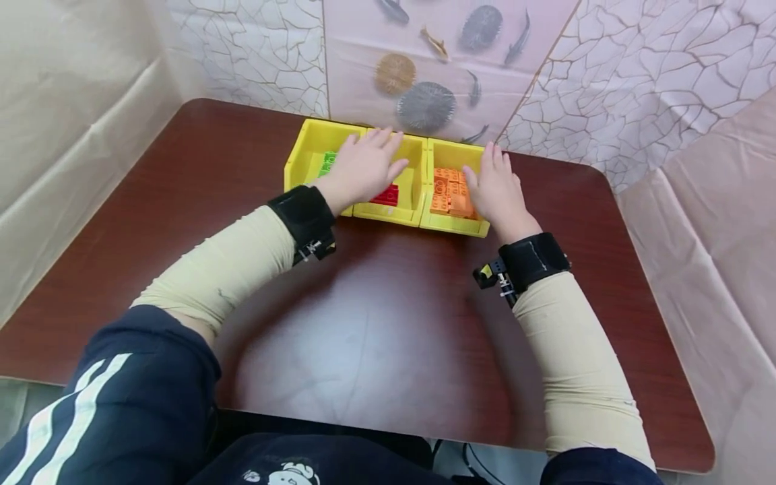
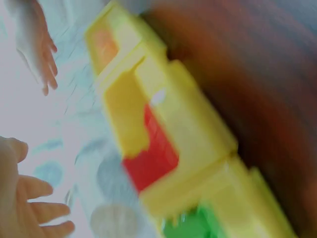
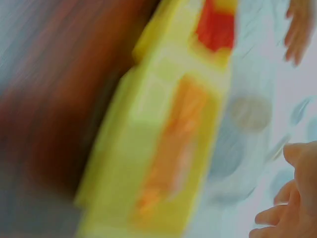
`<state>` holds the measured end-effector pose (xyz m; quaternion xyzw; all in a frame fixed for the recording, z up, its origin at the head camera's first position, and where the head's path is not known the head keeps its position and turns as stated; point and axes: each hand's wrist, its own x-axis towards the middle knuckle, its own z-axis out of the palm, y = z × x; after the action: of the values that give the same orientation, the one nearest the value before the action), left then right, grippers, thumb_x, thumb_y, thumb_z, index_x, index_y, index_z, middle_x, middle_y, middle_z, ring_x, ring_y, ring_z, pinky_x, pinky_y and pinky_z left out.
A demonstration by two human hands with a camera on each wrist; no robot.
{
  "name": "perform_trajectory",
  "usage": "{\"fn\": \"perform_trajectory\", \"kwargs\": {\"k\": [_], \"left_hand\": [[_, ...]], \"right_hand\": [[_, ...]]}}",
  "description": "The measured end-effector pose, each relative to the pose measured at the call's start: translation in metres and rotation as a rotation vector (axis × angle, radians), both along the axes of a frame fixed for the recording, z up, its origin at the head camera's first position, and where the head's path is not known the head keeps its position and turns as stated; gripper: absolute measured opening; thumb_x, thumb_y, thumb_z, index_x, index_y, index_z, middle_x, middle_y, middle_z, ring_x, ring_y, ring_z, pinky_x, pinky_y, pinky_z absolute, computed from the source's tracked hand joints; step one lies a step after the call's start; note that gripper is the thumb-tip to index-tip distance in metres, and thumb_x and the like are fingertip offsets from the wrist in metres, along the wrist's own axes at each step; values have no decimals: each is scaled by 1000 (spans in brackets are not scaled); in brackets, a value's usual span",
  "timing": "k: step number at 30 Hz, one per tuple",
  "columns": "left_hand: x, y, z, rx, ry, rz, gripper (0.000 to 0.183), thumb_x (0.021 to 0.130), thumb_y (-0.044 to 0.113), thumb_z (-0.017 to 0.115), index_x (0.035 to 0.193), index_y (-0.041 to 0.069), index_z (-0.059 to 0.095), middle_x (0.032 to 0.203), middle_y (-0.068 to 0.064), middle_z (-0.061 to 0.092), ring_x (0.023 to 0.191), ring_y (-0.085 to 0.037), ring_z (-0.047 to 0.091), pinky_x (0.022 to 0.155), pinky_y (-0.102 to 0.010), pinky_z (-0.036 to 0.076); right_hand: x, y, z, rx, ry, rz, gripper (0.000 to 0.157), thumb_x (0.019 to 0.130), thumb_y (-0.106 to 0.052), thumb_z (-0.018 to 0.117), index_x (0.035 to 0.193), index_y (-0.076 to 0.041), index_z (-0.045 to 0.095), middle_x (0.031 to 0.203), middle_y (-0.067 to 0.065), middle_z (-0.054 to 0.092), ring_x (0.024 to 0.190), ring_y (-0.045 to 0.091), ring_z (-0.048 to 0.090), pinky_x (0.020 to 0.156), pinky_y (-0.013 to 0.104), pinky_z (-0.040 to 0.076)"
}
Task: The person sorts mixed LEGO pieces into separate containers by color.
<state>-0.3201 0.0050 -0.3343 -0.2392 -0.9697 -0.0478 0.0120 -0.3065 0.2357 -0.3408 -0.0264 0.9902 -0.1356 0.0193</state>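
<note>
Three yellow bins stand side by side at the back of the table. Green toy bricks (image 1: 328, 162) lie in the left bin (image 1: 294, 162), red bricks (image 1: 386, 195) in the middle bin (image 1: 415, 172), and orange bricks (image 1: 450, 193) in the right bin (image 1: 456, 223). My left hand (image 1: 366, 165) hovers over the left and middle bins with fingers extended, hiding part of both. Over the right bin's outer side is my right hand (image 1: 498, 187), its fingers straight. Neither hand holds anything. Both wrist views are blurred; the left one shows the red bricks (image 2: 151, 158) apart from the fingers.
A dark reddish-brown table (image 1: 364, 323) carries the bins near its back edge. Behind them hangs a patterned cloth (image 1: 424, 74). Pale cloth walls (image 1: 79, 135) flank the table on both sides. Cables (image 1: 475, 463) show below the front edge.
</note>
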Motion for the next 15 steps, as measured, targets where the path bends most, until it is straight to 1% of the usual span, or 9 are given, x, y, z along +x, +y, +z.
{"fn": "perform_trajectory", "kwargs": {"k": [2,4,6,10,15], "left_hand": [[0,-8,8,7,-21,46,65,97,54,15,151,18,8,155,-6,9,141,-24,8,110,-49,8],[2,-11,12,13,-30,60,66,97,55,15,151,18,8,155,-6,10,141,-24,7,109,-51,9],[5,-10,14,20,-33,61,67,96,55,15,151,17,8,155,-7,11,141,-24,8,109,-52,10],[12,-5,15,10,-39,60,67,96,55,17,151,17,10,154,-7,13,141,-25,9,109,-52,9],[16,-1,14,20,-56,63,66,97,52,24,151,16,14,154,-8,17,140,-25,12,109,-51,8]], "right_hand": [[3,-10,11,15,15,41,71,99,-46,20,147,-2,-9,153,18,-8,139,31,-8,109,53,5],[7,-19,19,39,17,64,72,99,-47,21,147,-1,-7,153,18,-9,139,31,-9,109,53,3],[11,-28,24,68,13,74,73,99,-48,21,146,1,-5,153,19,-7,140,31,-8,109,53,3],[15,-40,25,100,-12,73,75,99,-48,22,145,4,-5,152,21,-5,140,32,-6,109,52,4],[13,-42,22,97,-41,68,75,99,-47,24,145,5,-4,152,21,-6,140,32,-6,109,51,3]]}}
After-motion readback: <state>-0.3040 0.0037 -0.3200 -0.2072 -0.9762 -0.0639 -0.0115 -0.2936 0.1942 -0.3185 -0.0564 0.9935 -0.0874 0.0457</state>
